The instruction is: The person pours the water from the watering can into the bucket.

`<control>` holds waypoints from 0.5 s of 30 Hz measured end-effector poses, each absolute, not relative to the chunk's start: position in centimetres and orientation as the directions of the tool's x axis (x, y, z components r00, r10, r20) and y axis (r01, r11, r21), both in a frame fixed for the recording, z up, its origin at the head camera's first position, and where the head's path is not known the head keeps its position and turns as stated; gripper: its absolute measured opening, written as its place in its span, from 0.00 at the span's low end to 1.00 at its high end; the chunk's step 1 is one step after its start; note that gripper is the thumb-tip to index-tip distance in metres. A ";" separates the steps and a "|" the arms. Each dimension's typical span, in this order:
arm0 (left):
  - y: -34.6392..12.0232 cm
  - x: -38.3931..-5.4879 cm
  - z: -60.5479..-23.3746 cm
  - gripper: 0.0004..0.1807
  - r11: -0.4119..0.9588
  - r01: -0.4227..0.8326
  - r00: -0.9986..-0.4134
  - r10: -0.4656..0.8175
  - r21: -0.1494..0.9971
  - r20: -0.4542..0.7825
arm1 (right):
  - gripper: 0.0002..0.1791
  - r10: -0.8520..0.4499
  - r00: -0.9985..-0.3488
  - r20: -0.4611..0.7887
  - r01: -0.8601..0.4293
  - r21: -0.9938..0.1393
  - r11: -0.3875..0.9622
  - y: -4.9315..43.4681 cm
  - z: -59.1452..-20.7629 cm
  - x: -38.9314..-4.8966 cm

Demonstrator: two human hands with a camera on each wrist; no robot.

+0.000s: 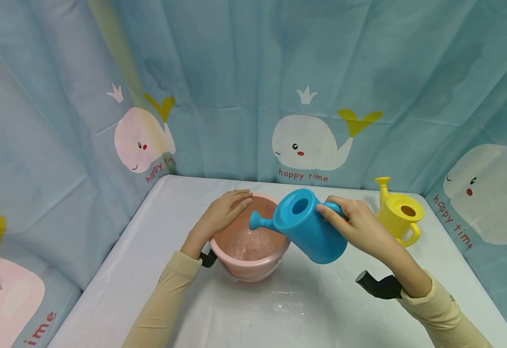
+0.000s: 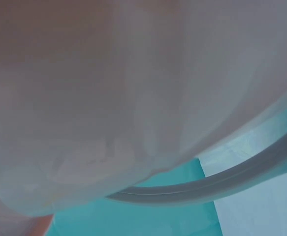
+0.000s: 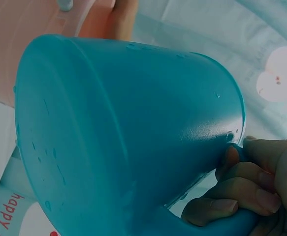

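Observation:
A pink bucket [image 1: 253,265] stands on the white table, with rippled water [image 1: 253,245] inside it. At its left rim, my left hand [image 1: 224,211] holds on, fingers and thumb lying along the edge. My right hand [image 1: 355,222] grips the handle of a blue watering can [image 1: 316,232], its fingers curled round the handle in the right wrist view. The can is tilted left, its spout over the bucket; droplets cling to its blue base [image 3: 59,147]. The bucket's pale wall [image 2: 133,98] fills most of the left wrist view, and the left hand is mostly hidden there.
A yellow watering can [image 1: 398,217] stands at the back right of the white table [image 1: 244,314]. Wet patches [image 1: 285,307] lie on the table in front of the bucket. Blue curtains with whale prints [image 1: 310,142] hang behind and at both sides.

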State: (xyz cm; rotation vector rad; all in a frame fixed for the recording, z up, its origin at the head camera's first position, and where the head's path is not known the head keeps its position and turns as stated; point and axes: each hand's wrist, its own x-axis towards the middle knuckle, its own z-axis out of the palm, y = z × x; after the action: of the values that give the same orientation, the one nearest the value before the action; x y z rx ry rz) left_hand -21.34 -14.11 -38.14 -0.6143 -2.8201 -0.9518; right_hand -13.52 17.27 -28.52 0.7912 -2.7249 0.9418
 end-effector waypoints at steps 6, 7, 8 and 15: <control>-14.1 -21.3 -38.1 0.28 0.722 0.405 -0.914 0.341 0.562 0.221 | 0.12 -0.435 -0.850 0.297 -0.525 -0.536 0.661 17.2 -28.4 -13.5; -14.1 -21.3 -38.1 0.28 0.722 0.403 -0.915 0.339 0.563 0.220 | 0.12 -0.435 -0.850 0.296 -0.525 -0.536 0.661 17.2 -28.4 -13.4; -14.1 -21.3 -38.1 0.28 0.723 0.403 -0.915 0.339 0.562 0.220 | 0.12 -0.435 -0.851 0.295 -0.525 -0.537 0.661 17.2 -28.4 -13.4; -14.1 -21.3 -38.1 0.28 0.720 0.406 -0.913 0.342 0.563 0.221 | 0.11 -0.436 -0.852 0.289 -0.521 -0.539 0.662 17.1 -28.3 -13.4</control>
State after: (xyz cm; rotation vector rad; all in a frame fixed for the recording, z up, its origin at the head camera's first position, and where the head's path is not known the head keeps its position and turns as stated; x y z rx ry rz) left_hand -21.26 -14.10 -38.10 -0.6146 -2.8191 -0.9591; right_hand -13.38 17.10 -28.28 0.7932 -2.7393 0.9522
